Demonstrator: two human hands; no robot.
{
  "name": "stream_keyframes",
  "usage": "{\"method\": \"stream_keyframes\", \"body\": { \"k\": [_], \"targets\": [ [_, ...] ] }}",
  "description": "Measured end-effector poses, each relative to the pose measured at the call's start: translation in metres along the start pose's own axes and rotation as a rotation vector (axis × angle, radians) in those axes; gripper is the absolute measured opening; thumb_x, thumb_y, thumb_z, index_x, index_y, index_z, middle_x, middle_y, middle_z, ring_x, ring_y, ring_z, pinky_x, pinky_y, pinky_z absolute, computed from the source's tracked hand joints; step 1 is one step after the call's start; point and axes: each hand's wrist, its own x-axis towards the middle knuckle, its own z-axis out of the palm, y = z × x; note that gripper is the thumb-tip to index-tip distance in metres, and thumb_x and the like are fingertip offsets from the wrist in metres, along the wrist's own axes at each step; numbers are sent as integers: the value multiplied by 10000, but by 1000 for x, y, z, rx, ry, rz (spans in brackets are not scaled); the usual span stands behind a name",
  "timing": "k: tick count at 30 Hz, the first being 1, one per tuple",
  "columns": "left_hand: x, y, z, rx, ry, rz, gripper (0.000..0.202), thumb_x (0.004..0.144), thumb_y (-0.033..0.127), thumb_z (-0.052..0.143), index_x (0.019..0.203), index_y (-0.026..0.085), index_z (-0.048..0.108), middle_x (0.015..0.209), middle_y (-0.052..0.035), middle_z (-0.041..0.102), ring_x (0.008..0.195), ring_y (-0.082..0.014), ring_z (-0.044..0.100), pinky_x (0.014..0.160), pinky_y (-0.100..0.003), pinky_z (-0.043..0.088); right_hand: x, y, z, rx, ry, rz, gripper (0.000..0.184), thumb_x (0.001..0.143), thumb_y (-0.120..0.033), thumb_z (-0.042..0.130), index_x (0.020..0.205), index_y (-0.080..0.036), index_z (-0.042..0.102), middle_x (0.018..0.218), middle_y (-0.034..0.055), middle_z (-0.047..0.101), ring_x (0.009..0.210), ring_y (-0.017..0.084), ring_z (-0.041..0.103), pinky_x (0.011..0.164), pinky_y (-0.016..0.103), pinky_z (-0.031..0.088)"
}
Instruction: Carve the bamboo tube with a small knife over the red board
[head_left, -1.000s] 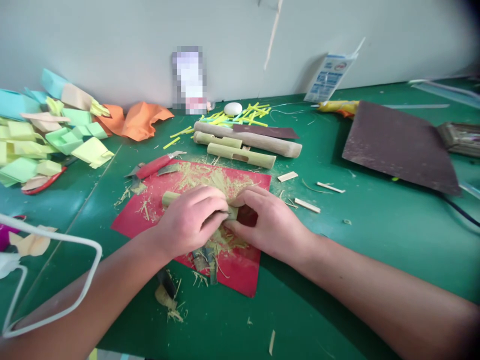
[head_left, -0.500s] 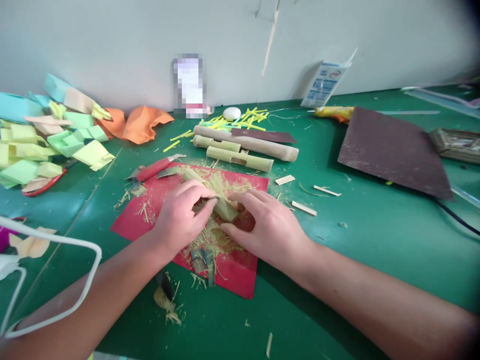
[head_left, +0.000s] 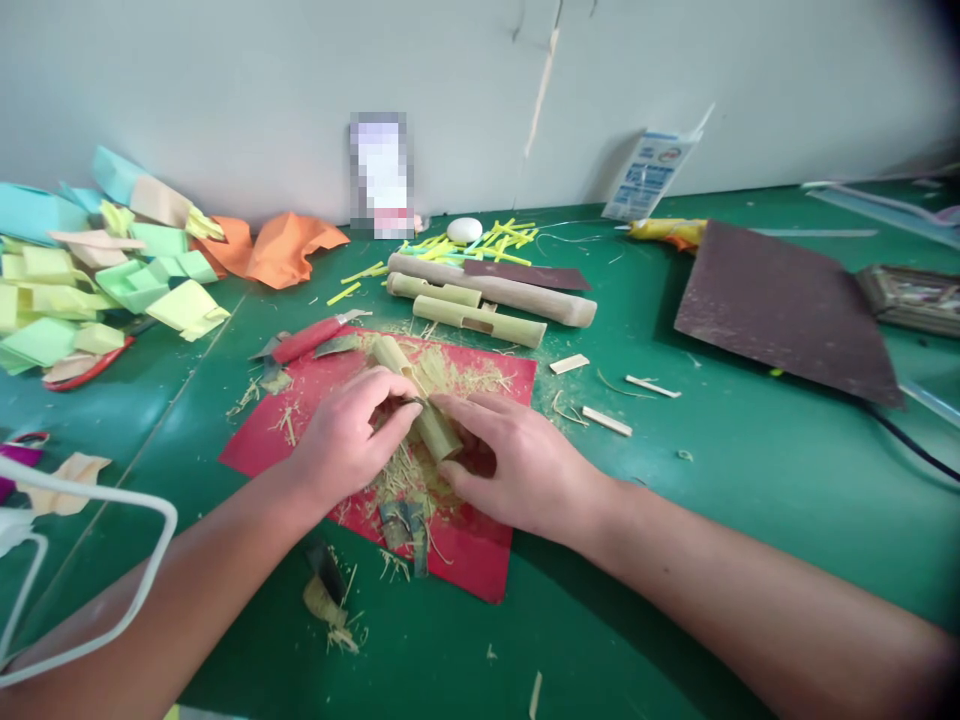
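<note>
A short green bamboo piece (head_left: pixel 415 392) lies slanted on a red sheet (head_left: pixel 480 548) strewn with pale shavings (head_left: pixel 409 470). My left hand (head_left: pixel 345 440) is closed, pinching a thin dark tool (head_left: pixel 410 402) against the bamboo's middle. My right hand (head_left: pixel 517 462) curls round the bamboo's near end and holds it down on the sheet. The two hands almost touch over the bamboo.
A red-handled knife (head_left: pixel 309 338) lies at the sheet's far left corner. Longer bamboo sticks (head_left: pixel 480 320) and a pale rod (head_left: pixel 496 290) lie behind. A brown sandpaper sheet (head_left: pixel 780 310) is at right, a coloured paper pile (head_left: pixel 90 285) at left, a white cable (head_left: pixel 97 490) near left.
The bamboo piece has turned from lying crosswise to slanting away from me. Both hands shifted slightly left and farther back on the red sheet with it.
</note>
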Motion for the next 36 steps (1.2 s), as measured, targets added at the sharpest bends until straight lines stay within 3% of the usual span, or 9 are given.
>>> {"method": "stream_keyframes", "body": {
  "k": [4, 8, 12, 16, 20, 24, 30, 36],
  "targets": [
    [2, -1, -1, -54, -37, 11, 49, 858, 178, 582, 903, 164, 597, 886, -13, 646, 837, -124, 598, 753, -243, 468, 6, 1, 1, 44, -10, -39, 614, 721, -181, 541, 1326, -118, 464, 885, 46, 628, 724, 147, 533, 644, 273, 436],
    [2, 0, -2, -84, -70, 3, 58, 866, 191, 574, 909, 161, 600, 889, -18, 642, 837, -131, 597, 761, -259, 466, 9, 0, -1, 31, -18, -3, 517, 688, -194, 568, 1203, -158, 552, 837, 26, 610, 709, 153, 540, 623, 281, 451],
    [2, 4, -3, -132, -137, 10, 58, 878, 177, 553, 916, 153, 591, 876, -19, 619, 830, -126, 580, 767, -264, 461, 8, 2, -4, 8, 93, 2, 524, 632, -315, 703, 1120, -159, 594, 1114, 97, 549, 937, 212, 576, 778, 339, 502],
    [1, 7, -3, -146, -178, 53, 52, 886, 155, 535, 912, 146, 579, 874, -24, 596, 818, -120, 561, 741, -255, 458, 4, 6, -4, 9, 120, -9, 531, 642, -316, 723, 1133, -170, 583, 1174, 104, 546, 1000, 228, 581, 835, 363, 514],
    [2, 7, -2, -140, -151, 99, 45, 880, 132, 537, 905, 135, 575, 902, -44, 594, 861, -129, 562, 780, -265, 466, 2, 9, -6, 10, 93, -75, 575, 652, -343, 727, 1174, -152, 578, 1169, 112, 579, 1019, 244, 579, 894, 399, 501],
    [2, 6, -1, -139, -128, 104, 66, 877, 131, 551, 927, 146, 591, 897, -41, 609, 850, -129, 580, 775, -269, 480, 0, 13, -9, 49, 75, -148, 536, 715, -276, 661, 1227, -148, 572, 1169, 104, 591, 1074, 222, 557, 946, 378, 475],
    [0, 8, -3, -100, -66, 133, 96, 855, 110, 584, 924, 170, 614, 902, -35, 616, 849, -129, 601, 770, -261, 496, 1, 15, -8, 147, 75, -91, 563, 677, -299, 734, 1209, -184, 589, 1190, 95, 585, 1107, 222, 556, 970, 384, 466],
    [1, 6, -1, -71, -76, 164, 105, 872, 93, 548, 926, 169, 596, 894, -40, 604, 849, -133, 591, 769, -270, 501, 2, 17, -8, 208, 84, -76, 563, 643, -283, 768, 1178, -214, 605, 1171, 72, 599, 1112, 225, 564, 973, 390, 466]
  ]
}}
